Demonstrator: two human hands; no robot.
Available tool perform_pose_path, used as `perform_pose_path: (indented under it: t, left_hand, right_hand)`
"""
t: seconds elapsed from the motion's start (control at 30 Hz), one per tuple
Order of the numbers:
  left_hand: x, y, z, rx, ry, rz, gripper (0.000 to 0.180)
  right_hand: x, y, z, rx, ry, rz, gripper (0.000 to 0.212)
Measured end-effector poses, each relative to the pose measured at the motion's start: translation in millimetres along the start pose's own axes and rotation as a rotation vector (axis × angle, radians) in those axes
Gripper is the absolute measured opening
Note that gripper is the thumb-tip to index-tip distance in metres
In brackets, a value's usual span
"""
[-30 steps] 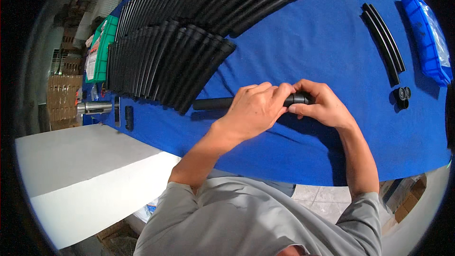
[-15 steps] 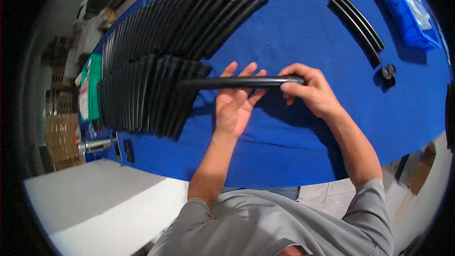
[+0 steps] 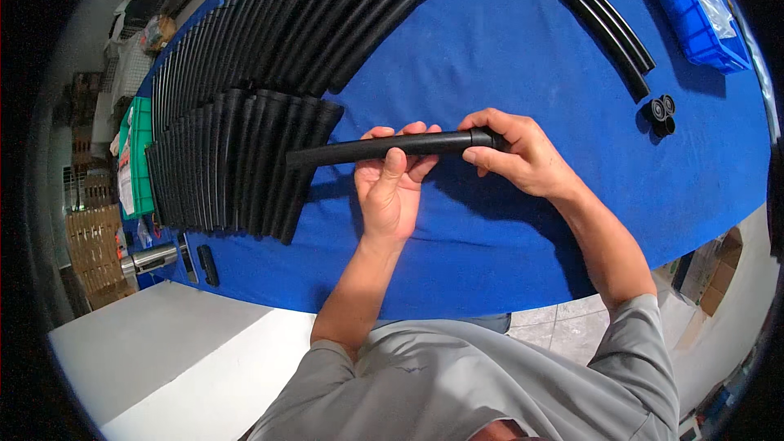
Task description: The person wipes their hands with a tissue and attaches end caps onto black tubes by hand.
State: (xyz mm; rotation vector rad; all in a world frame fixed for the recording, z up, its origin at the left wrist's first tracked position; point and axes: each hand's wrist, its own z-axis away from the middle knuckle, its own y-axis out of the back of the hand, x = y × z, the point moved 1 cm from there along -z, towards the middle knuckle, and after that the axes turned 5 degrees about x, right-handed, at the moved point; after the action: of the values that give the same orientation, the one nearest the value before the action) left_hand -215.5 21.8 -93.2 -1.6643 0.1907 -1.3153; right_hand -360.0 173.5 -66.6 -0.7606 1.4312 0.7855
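A black tube (image 3: 367,149) lies level across both hands above the blue cloth, with a wider collar-like cap at its right end. My left hand (image 3: 390,196) grips its middle, thumb on the near side and fingers behind. The capped end is held between the thumb and fingers of my right hand (image 3: 527,155), which partly hide it. To the left, many similar black tubes lie side by side in a far row (image 3: 294,33) and a near row (image 3: 245,163). The held tube's left end overlaps the near row in view.
At the far right lie two loose black tubes (image 3: 599,37), several small round black caps (image 3: 658,109) and a blue bin (image 3: 712,57) with clear plastic bags. A green bin (image 3: 142,163), a silver cylinder (image 3: 153,259) and a small black object (image 3: 208,265) are at the left.
My left thumb and fingers have closed round the tube; before, the hand was more open beneath it. The tube has shifted slightly left, and the whole view has moved a little.
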Motion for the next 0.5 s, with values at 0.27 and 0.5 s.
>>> perform_pose_path:
  t: [0.27,0.5]
  left_hand:
    - [-5.3,1.5,0.6,0.074,0.06,0.091,0.027]
    - [-1.3,-6.1,-2.3,0.016,0.015,0.033,0.028]
  right_hand:
    - [0.8,-2.8,0.0,0.007,-0.086,-0.133,0.028]
    - [3.6,3.6,-4.4,0.026,-0.088,-0.18,0.027]
